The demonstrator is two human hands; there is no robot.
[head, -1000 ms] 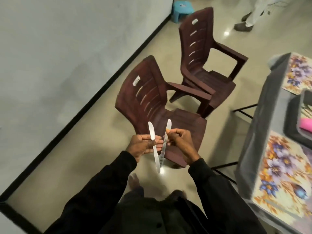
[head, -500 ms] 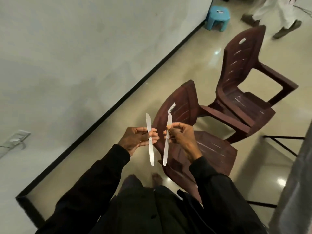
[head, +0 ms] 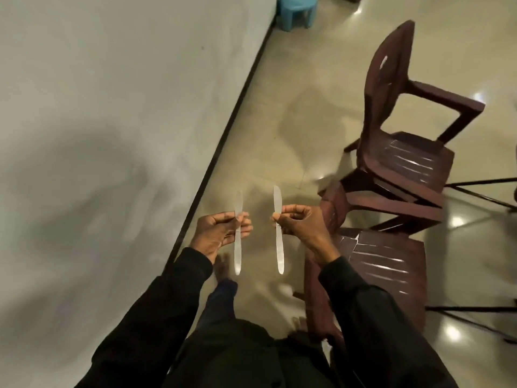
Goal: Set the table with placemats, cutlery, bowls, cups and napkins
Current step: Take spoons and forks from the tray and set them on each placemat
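**Step in hand:** cutlery, carried and not yet laid.

**Grips:**
- The left grip (head: 221,233) pinches the left knife (head: 238,247) near its middle, between thumb and fingertips.
- The right grip (head: 299,226) pinches the right knife (head: 279,247) about where blade meets handle.

**Position of the knives:**
- Both stand roughly upright, blades pointing away from the person and handles hanging toward the body.
- They are side by side, apart and not touching.
- The left knife is motion-blurred.
- Both are held in the air above the floor (head: 279,121), close to the wall (head: 112,107), and neither rests on anything.

**Surroundings:**
- A near chair (head: 391,264) and a far chair (head: 405,158) stand on the right.
- A blue stool (head: 296,12) sits by the wall at the top.
- No worktop, placemat, bowl, cup or napkin is in view.

**Assessment:** The task looks only partly done. The next move likely calls for turning toward the worktop, wherever it stands, and laying one knife flat beside each setting. The light pinches may let a knife swing or slip.
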